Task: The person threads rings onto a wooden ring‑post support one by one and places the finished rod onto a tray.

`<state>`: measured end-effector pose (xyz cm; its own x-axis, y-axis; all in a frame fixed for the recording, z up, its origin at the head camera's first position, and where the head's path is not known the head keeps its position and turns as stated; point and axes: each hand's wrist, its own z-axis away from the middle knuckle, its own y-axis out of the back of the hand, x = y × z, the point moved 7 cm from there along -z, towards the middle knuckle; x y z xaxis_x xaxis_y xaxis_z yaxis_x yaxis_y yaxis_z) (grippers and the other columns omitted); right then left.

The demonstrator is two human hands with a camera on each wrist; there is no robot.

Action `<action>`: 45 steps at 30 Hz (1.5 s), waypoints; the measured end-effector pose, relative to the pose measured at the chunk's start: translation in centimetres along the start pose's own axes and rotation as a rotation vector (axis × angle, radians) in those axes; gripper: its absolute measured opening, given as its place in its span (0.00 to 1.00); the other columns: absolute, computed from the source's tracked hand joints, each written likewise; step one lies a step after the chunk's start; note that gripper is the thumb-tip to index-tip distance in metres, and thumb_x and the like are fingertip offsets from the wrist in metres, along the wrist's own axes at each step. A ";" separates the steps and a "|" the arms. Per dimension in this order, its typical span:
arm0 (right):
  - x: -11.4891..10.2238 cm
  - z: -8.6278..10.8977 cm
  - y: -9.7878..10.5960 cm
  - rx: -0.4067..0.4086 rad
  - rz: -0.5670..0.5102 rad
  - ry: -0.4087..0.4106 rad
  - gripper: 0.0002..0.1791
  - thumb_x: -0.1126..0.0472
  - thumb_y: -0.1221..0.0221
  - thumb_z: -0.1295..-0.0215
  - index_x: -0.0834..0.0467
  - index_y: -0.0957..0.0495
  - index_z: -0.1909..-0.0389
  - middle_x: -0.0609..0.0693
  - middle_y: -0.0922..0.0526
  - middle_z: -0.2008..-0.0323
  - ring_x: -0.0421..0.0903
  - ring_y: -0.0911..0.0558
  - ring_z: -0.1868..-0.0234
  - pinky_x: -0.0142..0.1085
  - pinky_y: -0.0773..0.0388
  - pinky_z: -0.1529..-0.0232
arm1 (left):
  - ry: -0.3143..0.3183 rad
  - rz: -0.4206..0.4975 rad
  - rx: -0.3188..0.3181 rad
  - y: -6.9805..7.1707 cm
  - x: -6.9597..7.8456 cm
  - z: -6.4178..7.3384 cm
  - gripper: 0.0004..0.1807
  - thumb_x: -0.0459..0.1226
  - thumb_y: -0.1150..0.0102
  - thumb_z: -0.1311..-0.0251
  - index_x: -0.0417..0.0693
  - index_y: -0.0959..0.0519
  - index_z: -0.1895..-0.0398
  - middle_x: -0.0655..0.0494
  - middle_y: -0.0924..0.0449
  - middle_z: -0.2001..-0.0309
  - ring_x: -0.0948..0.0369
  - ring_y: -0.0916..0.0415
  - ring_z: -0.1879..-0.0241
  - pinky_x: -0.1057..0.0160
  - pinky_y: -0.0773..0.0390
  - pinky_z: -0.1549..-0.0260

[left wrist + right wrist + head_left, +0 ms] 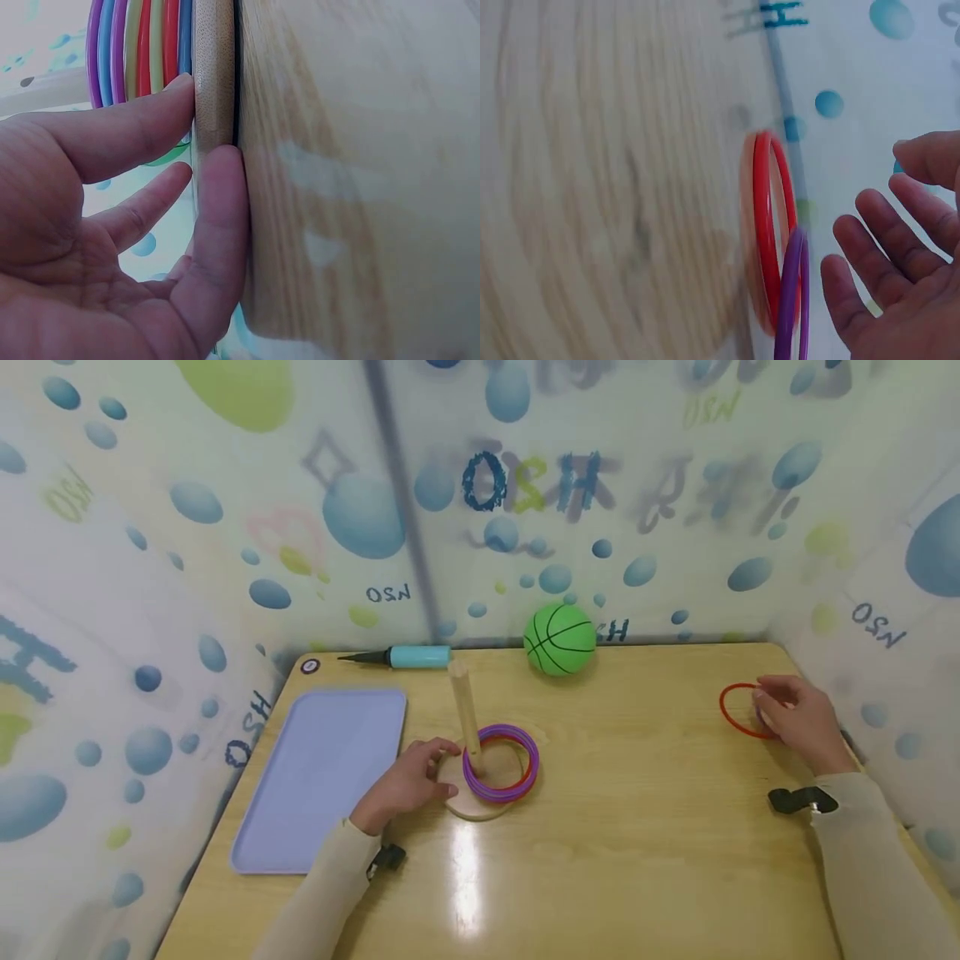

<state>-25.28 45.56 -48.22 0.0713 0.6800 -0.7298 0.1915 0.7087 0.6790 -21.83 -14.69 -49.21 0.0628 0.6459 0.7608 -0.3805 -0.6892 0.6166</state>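
A wooden peg [465,706] rises from a round wooden base [468,807]. Several stacked rings [534,764] encircle it; purple, blue, yellow and red ones show in the left wrist view. My left hand [408,781] holds the base at its left rim [215,67], thumb and a fingertip on the edge. Far to the right, a red ring [723,710] lies on the table with a purple ring [787,300] overlapping it. My right hand [801,720] hovers over their right side, its fingers spread and slightly bent, apart from the rings in the right wrist view.
A pale lilac tray [318,768] lies left of the base. Along the back edge are a turquoise hand pump [420,657] and a green ball [559,639]. Patterned curtains [637,527] enclose the wooden table [622,860] at the back and sides.
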 end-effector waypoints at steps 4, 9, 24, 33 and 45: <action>2.3 0.6 0.5 -0.024 0.087 -0.064 0.35 0.40 0.48 0.19 0.64 0.30 0.27 0.67 0.25 0.33 0.63 0.25 0.36 0.22 0.33 0.60 | 0.038 0.007 -0.017 -0.8 -0.5 0.8 0.29 0.32 0.22 0.44 0.52 0.20 0.38 0.44 0.27 0.48 0.55 0.33 0.58 0.59 0.30 0.62; 3.7 0.5 1.2 -0.022 0.141 -0.057 0.35 0.41 0.48 0.19 0.65 0.29 0.28 0.70 0.23 0.34 0.58 0.23 0.44 0.23 0.29 0.62 | 0.048 0.017 -0.005 -1.0 -0.7 1.0 0.29 0.31 0.22 0.44 0.54 0.20 0.39 0.44 0.27 0.48 0.55 0.32 0.58 0.59 0.30 0.62; 5.2 -0.2 2.1 -0.087 0.300 0.041 0.25 0.56 0.46 0.20 0.72 0.26 0.34 0.79 0.23 0.42 0.76 0.25 0.41 0.68 0.29 0.45 | 0.032 0.003 -0.004 -1.2 -0.7 0.7 0.29 0.31 0.22 0.44 0.54 0.20 0.39 0.45 0.26 0.48 0.55 0.31 0.56 0.59 0.29 0.60; 4.3 -0.8 2.3 -0.123 0.323 0.023 0.23 0.59 0.39 0.24 0.73 0.25 0.39 0.75 0.16 0.53 0.70 0.17 0.54 0.39 0.28 0.61 | 0.032 -0.007 0.004 -0.4 -0.4 0.2 0.29 0.32 0.21 0.44 0.54 0.20 0.39 0.43 0.26 0.47 0.54 0.30 0.55 0.59 0.28 0.60; 4.0 -0.6 2.3 -0.228 0.260 -0.061 0.26 0.55 0.42 0.20 0.76 0.22 0.40 0.72 0.14 0.52 0.50 0.16 0.61 0.30 0.26 0.65 | 0.031 0.006 0.000 -0.1 -0.3 0.2 0.29 0.31 0.22 0.44 0.53 0.20 0.38 0.43 0.27 0.47 0.54 0.31 0.55 0.59 0.29 0.61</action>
<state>-25.10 50.02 -49.48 0.1484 0.8355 -0.5291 -0.0637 0.5420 0.8380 -21.58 -14.88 -49.40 0.0318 0.6519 0.7576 -0.3804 -0.6931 0.6123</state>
